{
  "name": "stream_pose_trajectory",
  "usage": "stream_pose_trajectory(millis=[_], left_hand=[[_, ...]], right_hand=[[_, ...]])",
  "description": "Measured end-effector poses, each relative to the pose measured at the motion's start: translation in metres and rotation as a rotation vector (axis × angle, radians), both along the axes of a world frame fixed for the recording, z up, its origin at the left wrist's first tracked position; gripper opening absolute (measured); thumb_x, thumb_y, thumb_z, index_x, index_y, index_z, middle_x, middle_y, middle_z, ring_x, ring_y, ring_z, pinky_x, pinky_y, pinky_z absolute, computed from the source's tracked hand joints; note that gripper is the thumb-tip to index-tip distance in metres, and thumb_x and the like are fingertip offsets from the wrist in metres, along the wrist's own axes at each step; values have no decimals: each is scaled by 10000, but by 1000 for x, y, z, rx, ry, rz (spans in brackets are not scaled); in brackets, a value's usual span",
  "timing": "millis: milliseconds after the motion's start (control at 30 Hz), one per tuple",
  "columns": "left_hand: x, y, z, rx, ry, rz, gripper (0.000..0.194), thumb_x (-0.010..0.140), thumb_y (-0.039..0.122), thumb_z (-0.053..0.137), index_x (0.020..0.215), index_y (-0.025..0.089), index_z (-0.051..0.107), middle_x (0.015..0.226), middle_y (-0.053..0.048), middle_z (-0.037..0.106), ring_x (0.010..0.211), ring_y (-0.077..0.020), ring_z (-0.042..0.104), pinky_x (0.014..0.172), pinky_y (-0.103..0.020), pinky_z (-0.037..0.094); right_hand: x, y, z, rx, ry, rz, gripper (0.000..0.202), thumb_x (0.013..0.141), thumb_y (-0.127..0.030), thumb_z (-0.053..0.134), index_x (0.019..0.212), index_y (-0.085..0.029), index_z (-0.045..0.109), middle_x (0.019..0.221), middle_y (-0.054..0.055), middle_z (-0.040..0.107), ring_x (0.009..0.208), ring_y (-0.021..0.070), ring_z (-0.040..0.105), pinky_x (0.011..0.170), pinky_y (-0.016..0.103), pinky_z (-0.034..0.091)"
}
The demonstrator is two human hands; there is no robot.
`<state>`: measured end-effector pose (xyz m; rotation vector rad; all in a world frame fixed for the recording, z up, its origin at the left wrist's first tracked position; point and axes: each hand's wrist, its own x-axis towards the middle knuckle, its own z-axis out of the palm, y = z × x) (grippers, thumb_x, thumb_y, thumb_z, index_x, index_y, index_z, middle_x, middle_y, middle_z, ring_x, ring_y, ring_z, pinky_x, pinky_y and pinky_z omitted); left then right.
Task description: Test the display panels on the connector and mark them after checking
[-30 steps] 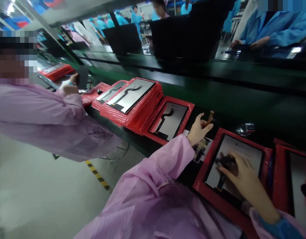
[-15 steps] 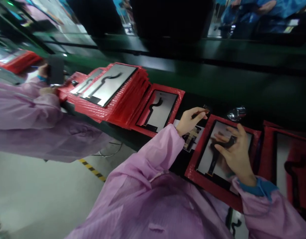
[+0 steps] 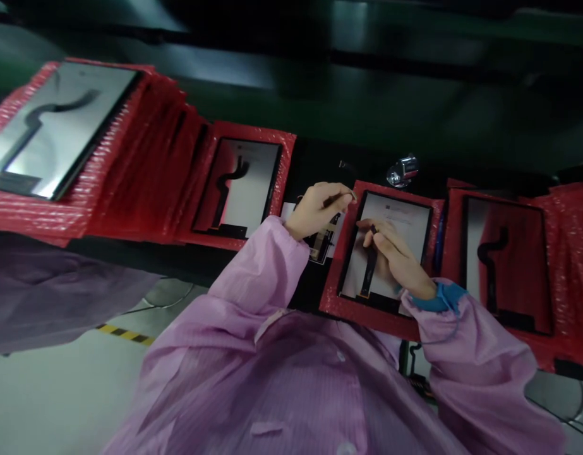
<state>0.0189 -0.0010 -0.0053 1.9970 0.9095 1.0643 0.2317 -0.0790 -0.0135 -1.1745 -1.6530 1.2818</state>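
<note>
My left hand (image 3: 319, 207) is closed in a pinch near the upper left corner of a screen panel (image 3: 402, 221); something small and thin shows at its fingertips, too small to name. Over that panel, my right hand (image 3: 398, 256) pinches the upper end of a black flex cable (image 3: 368, 275). The cable's lower end meets the panel's bottom edge. Red bubble wrap (image 3: 336, 275) lies under the panel. Between my left hand and the wrap is a printed sheet with small parts (image 3: 323, 243), partly covered by my left hand.
Another panel (image 3: 258, 183) on red wrap lies left, beside a tall stack of red wrap (image 3: 139, 164) topped by a panel (image 3: 92, 82). A shiny metal object (image 3: 403, 170) stands behind. At right are one more panel (image 3: 518, 253) and red wrap (image 3: 575, 234).
The view has turned right and down. My right hand has gone from spread fingers above the panel to a pinch on the cable's upper end. My left hand remains pinched.
</note>
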Motion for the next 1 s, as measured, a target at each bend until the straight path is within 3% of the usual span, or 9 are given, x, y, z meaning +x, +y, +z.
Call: stream_pose_trajectory(millis=[133, 267, 500, 1000], left_hand=[[-2, -1, 1, 104, 263, -138, 252, 985, 268, 452, 825, 187, 629, 802, -15, 691, 814, -172, 622, 941, -379, 408], [0, -5, 1, 136, 428, -257, 234, 963, 231, 435, 825, 184, 618, 838, -29, 687, 875, -198, 605, 988, -428, 357], [6, -10, -2, 151, 523, -306, 250, 973, 217, 434, 811, 179, 621, 828, -36, 666, 873, -199, 584, 994, -423, 338], [6, -11, 1, 131, 544, -327, 244, 962, 199, 445, 797, 185, 624, 794, -24, 652, 874, -196, 575, 1011, -420, 318]], right_hand=[[4, 5, 0, 233, -233, 92, 454, 1011, -571, 388, 765, -223, 544, 1117, 86, 648, 1091, 250, 542, 1021, 479, 404], [3, 4, -2, 366, -402, 95, 377, 1046, -450, 327, 851, -218, 551, 1021, 84, 620, 1015, 247, 500, 964, 472, 390], [2, 6, -3, 418, -493, 92, 301, 1030, -353, 343, 834, -216, 527, 997, 85, 597, 998, 252, 464, 935, 467, 382], [2, 7, -4, 426, -543, 107, 277, 1025, -323, 352, 864, -209, 547, 1004, 89, 597, 1011, 259, 456, 943, 467, 366]])
